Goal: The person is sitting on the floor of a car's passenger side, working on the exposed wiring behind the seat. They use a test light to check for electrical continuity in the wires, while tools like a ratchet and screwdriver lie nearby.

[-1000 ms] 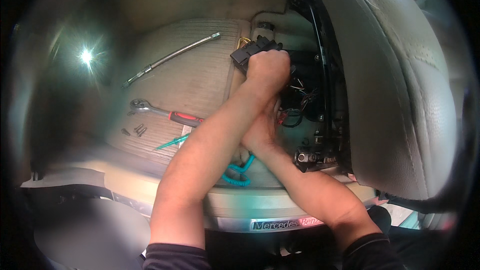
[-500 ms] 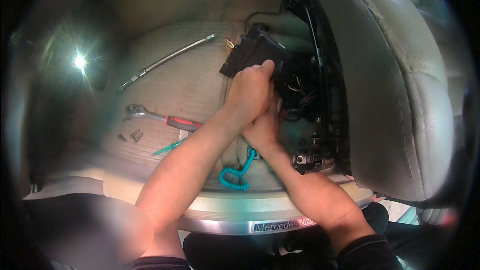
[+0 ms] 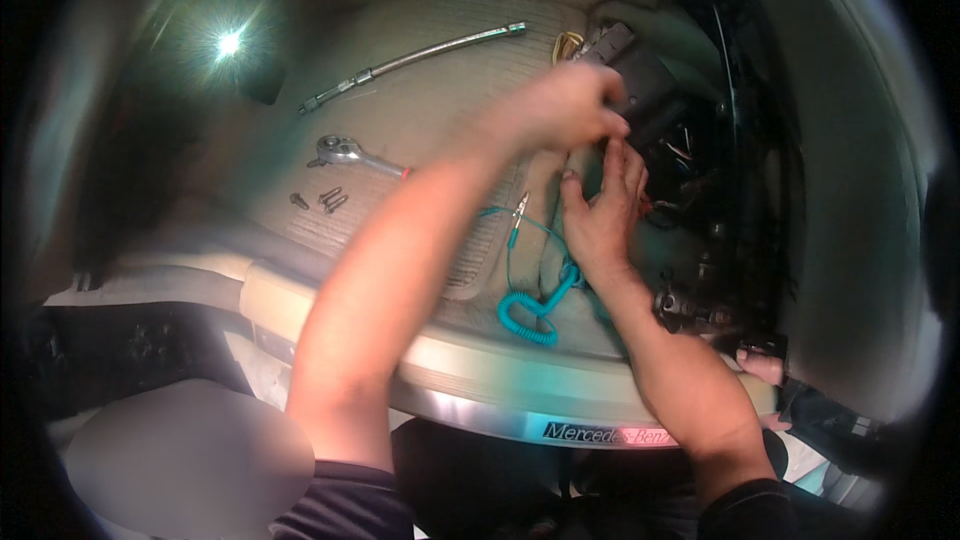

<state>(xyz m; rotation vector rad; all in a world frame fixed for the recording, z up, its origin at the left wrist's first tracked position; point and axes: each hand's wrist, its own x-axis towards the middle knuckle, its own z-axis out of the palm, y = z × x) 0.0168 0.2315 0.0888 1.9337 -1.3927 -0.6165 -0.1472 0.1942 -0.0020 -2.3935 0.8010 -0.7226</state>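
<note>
Head camera is my only view, and through it I see the left hand [image 3: 577,105] at the near side of a black box [image 3: 650,85], which lies between the ribbed floor mat [image 3: 430,105] and the seat [image 3: 870,240]; I take it that the hand is bent over that side to get at it, but the hand is smeared, and I cannot tell whether its curled fingers are clamped on anything. The right hand [image 3: 602,225] has its thumb well apart from its fingers, whose tips reach up to the left hand's, perhaps to steady something too small for me to see. A ratchet [image 3: 340,149], a long bar [image 3: 430,51] and some bolts [image 3: 333,200] lie on the mat, probably laid leftward to leave room yet stay within reach; the left forearm hides the ratchet's handle. A teal coiled lead [image 3: 530,334] rests near the right wrist, partly out of my sight. Yellow wires [image 3: 567,45] show beyond the left hand, their ends hidden, and the wiring beside the seat is too murky to trace
</note>
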